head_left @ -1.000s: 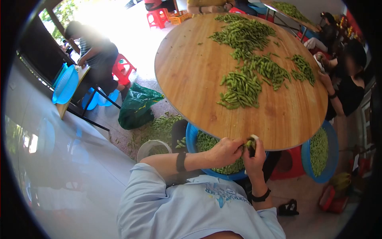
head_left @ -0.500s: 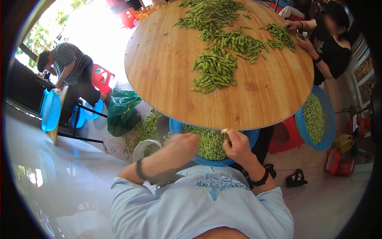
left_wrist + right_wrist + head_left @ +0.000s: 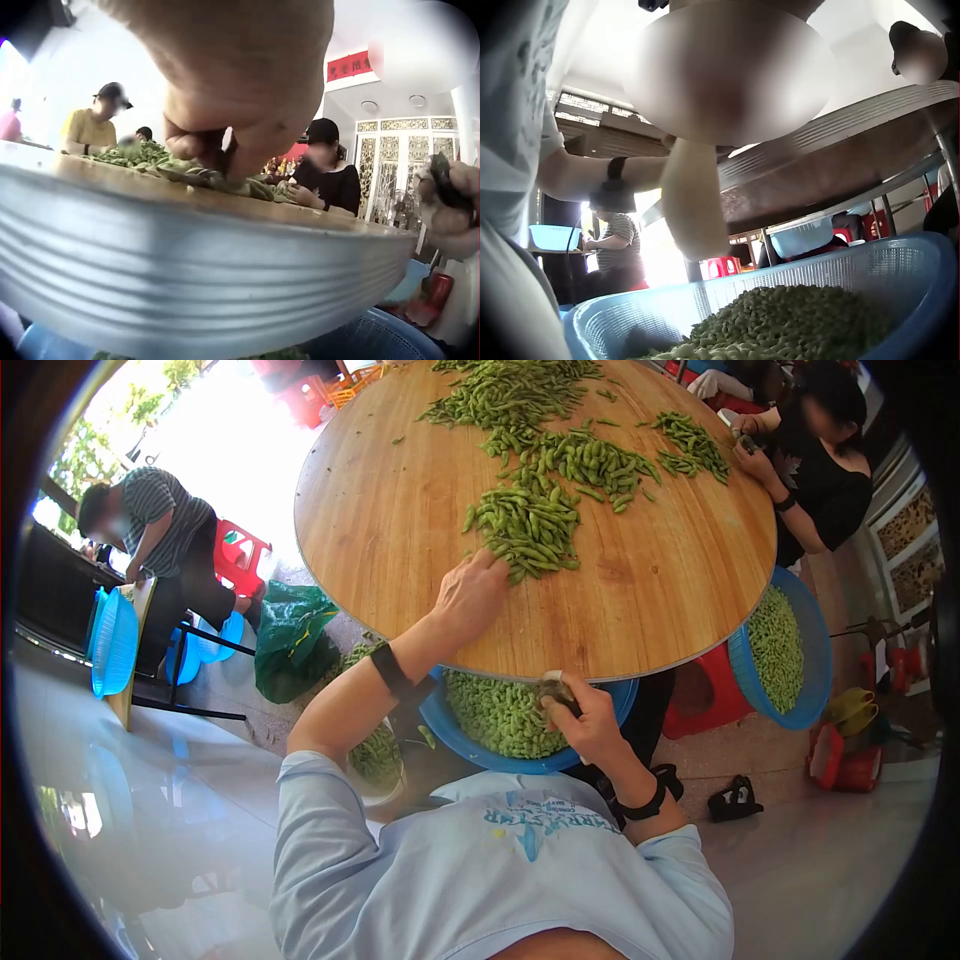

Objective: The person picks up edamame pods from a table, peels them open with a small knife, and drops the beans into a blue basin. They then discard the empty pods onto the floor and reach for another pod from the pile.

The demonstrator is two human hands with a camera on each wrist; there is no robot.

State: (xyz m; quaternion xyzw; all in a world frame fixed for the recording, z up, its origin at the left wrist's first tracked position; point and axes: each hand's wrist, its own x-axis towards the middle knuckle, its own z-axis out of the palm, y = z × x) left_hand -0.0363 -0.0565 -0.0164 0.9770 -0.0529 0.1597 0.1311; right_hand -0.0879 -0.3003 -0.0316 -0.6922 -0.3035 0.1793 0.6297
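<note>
My left hand (image 3: 472, 595) reaches over the round wooden table (image 3: 660, 600), fingers curled down onto the near edge of a pile of green soybean pods (image 3: 535, 525). In the left wrist view its fingertips pinch at pods (image 3: 184, 176). Just off the table's near edge, my right hand (image 3: 590, 720) grips a small dark greenish thing (image 3: 450, 184) whose kind I cannot tell. A whitish covering (image 3: 694, 202) shows on one of that hand's fingers. Below the right hand sits a blue basket (image 3: 885, 266) with shelled green beans (image 3: 795, 319) heaped in it.
Across the table on the right a person in black (image 3: 825, 480) handles pods. A second blue basin (image 3: 815, 695) of beans stands at right beside a red stool (image 3: 708, 700). A whitish bucket (image 3: 385, 795) and a green bag (image 3: 290, 640) are at left.
The two hands were together at the table edge, then parted. My left hand dropped left over the basket, then went forward to the pods. The right hand stays by the edge. The view has shifted.
</note>
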